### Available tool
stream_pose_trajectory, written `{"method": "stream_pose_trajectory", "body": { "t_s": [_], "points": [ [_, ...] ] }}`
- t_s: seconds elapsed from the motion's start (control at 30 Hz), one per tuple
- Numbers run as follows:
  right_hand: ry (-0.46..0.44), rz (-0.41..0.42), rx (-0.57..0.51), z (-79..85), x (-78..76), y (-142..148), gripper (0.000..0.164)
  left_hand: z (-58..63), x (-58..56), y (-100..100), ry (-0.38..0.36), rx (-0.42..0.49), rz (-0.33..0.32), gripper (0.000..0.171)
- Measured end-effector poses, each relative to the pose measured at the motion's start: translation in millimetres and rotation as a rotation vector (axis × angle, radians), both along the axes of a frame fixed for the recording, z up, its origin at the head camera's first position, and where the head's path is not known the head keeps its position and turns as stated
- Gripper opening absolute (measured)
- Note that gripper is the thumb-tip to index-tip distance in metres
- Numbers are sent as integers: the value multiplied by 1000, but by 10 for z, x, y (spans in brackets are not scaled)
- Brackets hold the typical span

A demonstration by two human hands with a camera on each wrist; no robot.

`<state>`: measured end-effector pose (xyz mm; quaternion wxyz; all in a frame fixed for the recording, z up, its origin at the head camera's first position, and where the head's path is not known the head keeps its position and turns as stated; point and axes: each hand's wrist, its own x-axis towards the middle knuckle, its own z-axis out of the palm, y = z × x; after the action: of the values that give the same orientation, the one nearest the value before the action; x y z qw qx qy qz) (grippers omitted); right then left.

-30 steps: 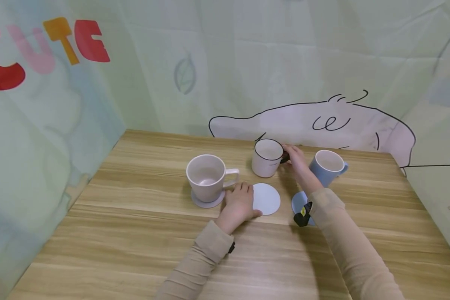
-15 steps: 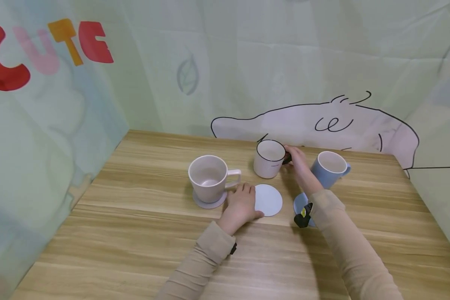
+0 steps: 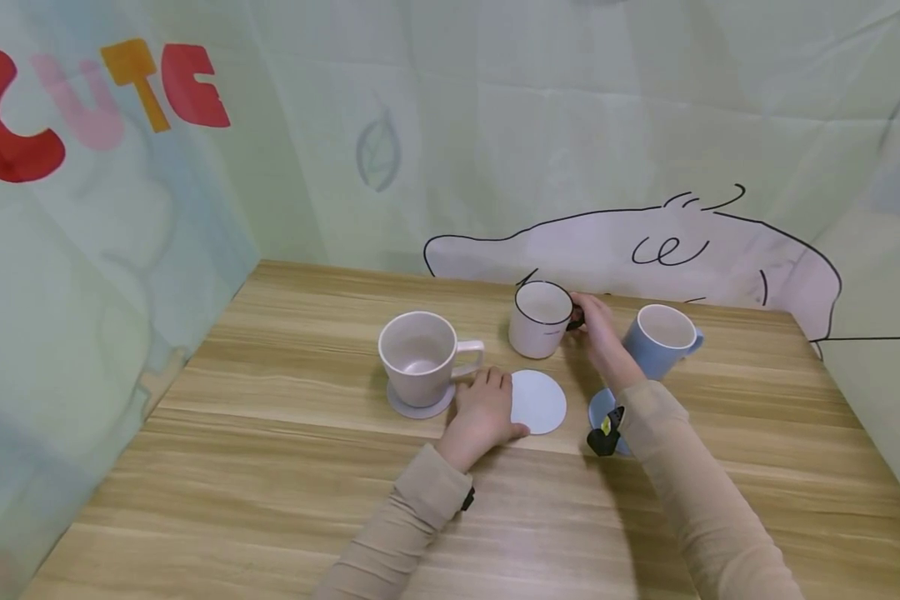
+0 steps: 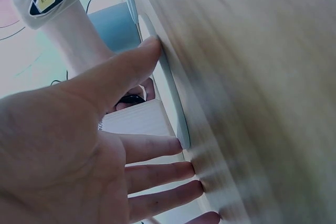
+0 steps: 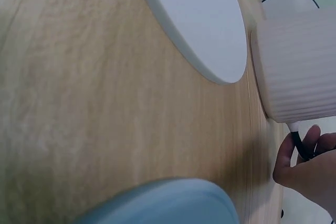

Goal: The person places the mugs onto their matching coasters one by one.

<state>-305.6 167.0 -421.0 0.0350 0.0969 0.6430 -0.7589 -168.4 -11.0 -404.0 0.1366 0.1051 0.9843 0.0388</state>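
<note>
Presently: one dark-rimmed white mug (image 3: pixel 534 335), upright on the worktop (image 3: pixel 232 483) behind a white coaster (image 3: pixel 542 402); my right grip (image 3: pixel 596 327) clasps its dark handle (image 5: pixel 301 144); my left grip (image 3: pixel 483 410), straight-fingered, touches the coaster. Mug likely stiff, smooth, breakable; best taken by handle.

Wood-grain table (image 3: pixel 270 500) bearing mauve coaster (image 3: pixel 423 412), white coaster (image 3: pixel 540 402), blue coaster (image 3: pixel 601 405), black-rimmed mug (image 3: pixel 536 335), blue mug (image 3: pixel 648 352)

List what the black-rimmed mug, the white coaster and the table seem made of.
Black-rimmed mug: probably satin ceramic, possibly enamelled metal; pale, finely ridged wall, dark rim line.
White coaster: matte, perhaps ceramic or stone-like; flat, even slab without gloss.
Table: wood or wood-look laminate; streaky grain, soft sheen.
</note>
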Motion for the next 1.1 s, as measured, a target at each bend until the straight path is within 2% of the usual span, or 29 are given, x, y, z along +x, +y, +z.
{"method": "stream_pose_trajectory", "body": {
  "t_s": [0.37,0.6,0.73,0.9,1.1],
  "points": [
    [-13,-1,-68,-51,-53,36,35,6,10,5,-6,-2,2,89],
    [-37,20,-204,18,3,12,42,8,4,-1,-4,4,5,89],
    [-52,2,-264,29,21,2,43,2,4,-1,-4,-1,4,89],
    [-60,-61,-339,21,28,-25,43,0,1,2,1,-9,2,88],
    [-66,-96,-392,38,58,-47,45,-4,-3,5,1,-11,-2,89]
  ]
}}
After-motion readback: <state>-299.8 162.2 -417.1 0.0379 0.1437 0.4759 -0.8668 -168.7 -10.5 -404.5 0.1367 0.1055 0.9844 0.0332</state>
